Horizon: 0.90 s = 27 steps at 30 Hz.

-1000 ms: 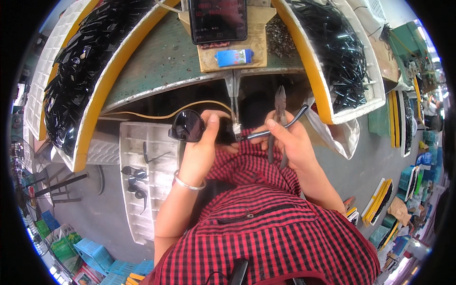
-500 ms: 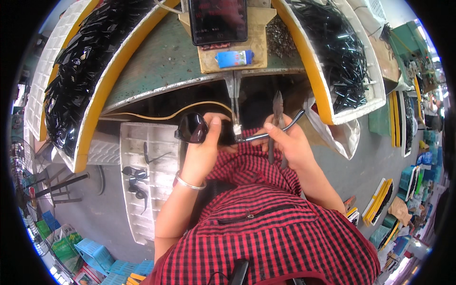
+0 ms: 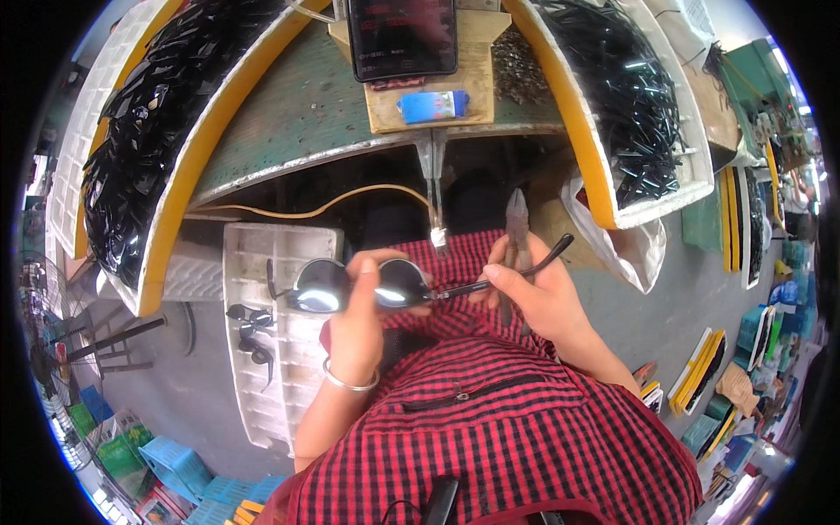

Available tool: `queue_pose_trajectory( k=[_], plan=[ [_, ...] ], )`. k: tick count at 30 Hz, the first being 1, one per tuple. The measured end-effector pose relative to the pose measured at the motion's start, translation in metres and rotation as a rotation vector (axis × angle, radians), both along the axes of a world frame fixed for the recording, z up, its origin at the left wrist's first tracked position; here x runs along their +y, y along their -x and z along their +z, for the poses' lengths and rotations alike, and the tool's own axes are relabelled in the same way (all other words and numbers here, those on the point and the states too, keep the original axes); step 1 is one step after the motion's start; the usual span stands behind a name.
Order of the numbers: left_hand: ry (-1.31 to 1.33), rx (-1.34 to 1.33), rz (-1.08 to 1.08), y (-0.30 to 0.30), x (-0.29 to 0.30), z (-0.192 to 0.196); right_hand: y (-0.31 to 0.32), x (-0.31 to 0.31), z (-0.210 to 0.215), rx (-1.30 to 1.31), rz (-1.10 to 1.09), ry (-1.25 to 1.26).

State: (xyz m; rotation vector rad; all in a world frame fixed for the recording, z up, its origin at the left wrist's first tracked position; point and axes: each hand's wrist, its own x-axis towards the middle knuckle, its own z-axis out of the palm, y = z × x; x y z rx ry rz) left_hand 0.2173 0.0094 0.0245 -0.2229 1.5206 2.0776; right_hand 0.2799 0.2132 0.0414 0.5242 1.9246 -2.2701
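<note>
Green and worn, the table (image 3: 341, 114) runs across the top of the view, flanked by two yellow-rimmed white trays: the left tray (image 3: 166, 201) heaped with dark lens-like pieces, the right tray (image 3: 595, 166) full of black temple arms. A wooden board (image 3: 472, 96) in the table's middle carries a dark flat screen device (image 3: 402, 35) and, at its near edge, a small blue rectangular packet (image 3: 433, 105) with a pale label. Below the table's left part sits a white foam tray (image 3: 280, 350) with another pair of dark glasses (image 3: 249, 328) lying on it.

Over the red-checked lap, the sunglasses (image 3: 354, 287) are held level, round dark lenses facing up. The left hand (image 3: 363, 311) is closed around the bridge and right lens, thumb on top. The right hand (image 3: 538, 293) pinches the sunglasses' temple arm (image 3: 516, 271) between thumb and forefinger while also gripping a pair of pliers (image 3: 516, 232), jaws pointing up.

Such glasses are likely light but fragile: thin frame, hinges that could bend, glossy lenses that smear and slip. The frame rim beside the hinge looks the safest place to hold. Stacked coloured boxes (image 3: 700, 376) lie on the floor at right.
</note>
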Motion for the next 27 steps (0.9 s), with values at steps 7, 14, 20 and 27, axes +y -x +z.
queue_pose_trajectory(
  k=[7,14,20,27],
  plan=[
    [-0.007,0.343,0.131,0.007,-0.008,0.017,-0.01,0.03,0.014,-0.014,-0.15,0.161],
    [-0.062,0.044,-0.603,0.024,0.028,0.052,0.01,0.039,0.062,-0.102,0.334,0.18],
    [-0.113,-0.035,-0.644,0.022,0.03,0.059,0.015,0.034,0.065,-0.142,0.422,0.139],
    [-0.001,0.122,-0.186,0.02,0.013,0.069,-0.004,0.019,0.071,0.558,0.329,-1.139]
  ],
)
